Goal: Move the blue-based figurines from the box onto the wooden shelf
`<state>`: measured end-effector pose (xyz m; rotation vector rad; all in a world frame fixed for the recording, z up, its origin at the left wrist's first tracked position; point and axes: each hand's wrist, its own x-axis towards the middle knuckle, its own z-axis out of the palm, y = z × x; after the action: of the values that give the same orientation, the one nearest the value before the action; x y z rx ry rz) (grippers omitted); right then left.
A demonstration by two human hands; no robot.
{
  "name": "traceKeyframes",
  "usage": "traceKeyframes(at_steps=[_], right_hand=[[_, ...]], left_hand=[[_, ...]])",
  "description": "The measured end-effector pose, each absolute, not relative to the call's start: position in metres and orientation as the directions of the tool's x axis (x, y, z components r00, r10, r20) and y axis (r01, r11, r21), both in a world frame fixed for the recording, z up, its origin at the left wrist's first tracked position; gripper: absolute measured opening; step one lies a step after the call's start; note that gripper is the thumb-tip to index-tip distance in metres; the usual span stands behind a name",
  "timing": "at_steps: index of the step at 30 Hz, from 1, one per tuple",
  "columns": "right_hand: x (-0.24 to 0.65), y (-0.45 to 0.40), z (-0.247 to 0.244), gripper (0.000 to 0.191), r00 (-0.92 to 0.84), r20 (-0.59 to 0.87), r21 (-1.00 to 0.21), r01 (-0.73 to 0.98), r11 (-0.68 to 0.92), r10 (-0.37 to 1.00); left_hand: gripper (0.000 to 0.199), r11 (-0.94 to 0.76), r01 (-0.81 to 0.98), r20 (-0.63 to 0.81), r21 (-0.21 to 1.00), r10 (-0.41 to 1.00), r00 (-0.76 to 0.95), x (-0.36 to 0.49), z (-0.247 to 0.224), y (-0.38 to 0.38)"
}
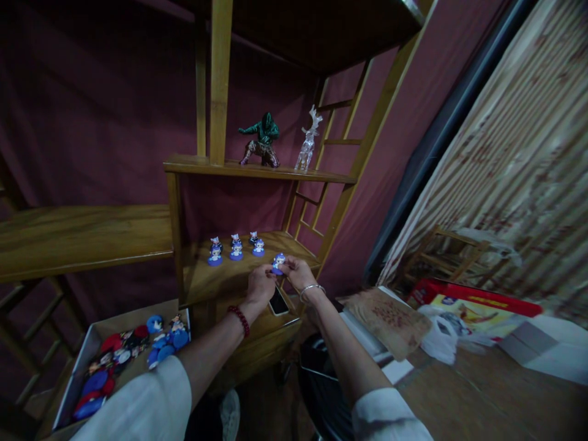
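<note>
A small blue-and-white figurine on a round base is pinched between my two hands, just in front of the lower shelf. My left hand grips it from the left, wearing a red bead bracelet at the wrist. From the right, my right hand closes on it with the fingers; a silver bangle circles that wrist. On the shelf stand three similar blue figurines in a row, with three darker figurines behind them. Below my hands lies a phone.
An open cardboard box of figurines stands at lower left. Above, a green-and-brown crouching statue and a clear deer statue share the upper shelf. A black stool, white plastic bag and red box are at right.
</note>
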<state>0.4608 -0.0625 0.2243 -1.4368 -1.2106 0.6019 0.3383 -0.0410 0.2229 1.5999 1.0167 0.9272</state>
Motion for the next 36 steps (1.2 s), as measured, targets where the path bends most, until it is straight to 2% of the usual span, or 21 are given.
traceKeyframes(at_steps=[14,21,28,36], right_hand=[[0.476,-0.045,0.224,0.026,0.373,0.272,-0.899,0.428,0.095,0.887],[0.486,-0.033,0.224,0.02,0.385,0.228,-0.904,0.424,0.048,0.894],[0.499,-0.019,0.221,0.017,0.416,0.237,-0.84,0.542,-0.031,0.878],[0.508,-0.004,0.217,0.018,0.408,0.271,-0.83,0.558,-0.004,0.872]], left_hand=[[0.029,-0.304,0.219,0.209,0.927,0.905,0.371,0.346,0.23,-0.026],[0.033,-0.521,0.374,0.33,0.768,0.821,0.466,0.348,0.237,-0.022],[0.037,-0.623,0.4,0.369,0.672,0.75,0.548,0.354,0.233,-0.014],[0.039,-0.727,0.425,0.383,0.539,0.661,0.645,0.357,0.229,-0.008]])
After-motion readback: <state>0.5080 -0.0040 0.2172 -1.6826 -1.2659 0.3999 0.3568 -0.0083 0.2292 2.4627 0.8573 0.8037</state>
